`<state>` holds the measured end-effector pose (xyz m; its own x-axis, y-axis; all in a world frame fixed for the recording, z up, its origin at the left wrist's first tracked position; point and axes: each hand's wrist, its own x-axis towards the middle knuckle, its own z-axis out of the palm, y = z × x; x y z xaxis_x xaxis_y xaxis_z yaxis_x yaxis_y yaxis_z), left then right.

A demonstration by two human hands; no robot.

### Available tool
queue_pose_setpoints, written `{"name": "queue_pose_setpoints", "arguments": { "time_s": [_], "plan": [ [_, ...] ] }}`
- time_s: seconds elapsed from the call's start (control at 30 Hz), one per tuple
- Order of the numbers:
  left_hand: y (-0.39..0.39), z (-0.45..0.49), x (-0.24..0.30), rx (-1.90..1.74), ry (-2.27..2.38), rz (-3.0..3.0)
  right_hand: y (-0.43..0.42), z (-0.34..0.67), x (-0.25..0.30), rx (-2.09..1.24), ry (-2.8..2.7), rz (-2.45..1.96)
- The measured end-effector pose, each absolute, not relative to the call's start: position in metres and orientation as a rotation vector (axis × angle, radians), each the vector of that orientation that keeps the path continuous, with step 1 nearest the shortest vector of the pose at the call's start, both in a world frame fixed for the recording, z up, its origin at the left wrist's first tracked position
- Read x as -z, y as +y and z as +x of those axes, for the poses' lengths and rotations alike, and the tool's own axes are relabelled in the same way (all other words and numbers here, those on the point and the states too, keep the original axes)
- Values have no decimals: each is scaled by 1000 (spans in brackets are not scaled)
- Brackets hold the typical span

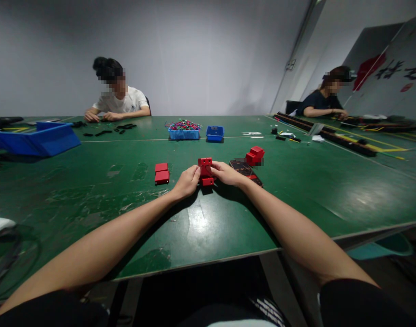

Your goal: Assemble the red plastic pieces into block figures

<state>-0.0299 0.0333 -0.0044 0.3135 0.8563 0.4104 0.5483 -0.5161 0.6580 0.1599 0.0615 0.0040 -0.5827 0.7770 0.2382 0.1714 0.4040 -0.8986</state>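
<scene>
The left hand (188, 181) and right hand (226, 174) grasp a red block figure (205, 172), shiny green tabletop (228, 240) stretching back to its near edge; a pale wall (201, 59) rises beyond.

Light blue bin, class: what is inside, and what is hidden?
Small multicoloured pieces are heaped in the light blue bin; its floor and anything under the top layer are covered.

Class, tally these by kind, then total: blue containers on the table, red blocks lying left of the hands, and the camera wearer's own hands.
Blue: 3 (large bin, filled box, small box)
Red: 2 (nearer block, farther block)
Hands: 2 (left hand, right hand)
Total: 7
</scene>
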Motion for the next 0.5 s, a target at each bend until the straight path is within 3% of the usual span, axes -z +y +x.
{"name": "queue_pose_setpoints", "arguments": {
  "time_s": [0.5],
  "plan": [
    [33,-29,5,-1025,1268,2202,62,160,-7,-1251,-1952,-866]
  ]
}}
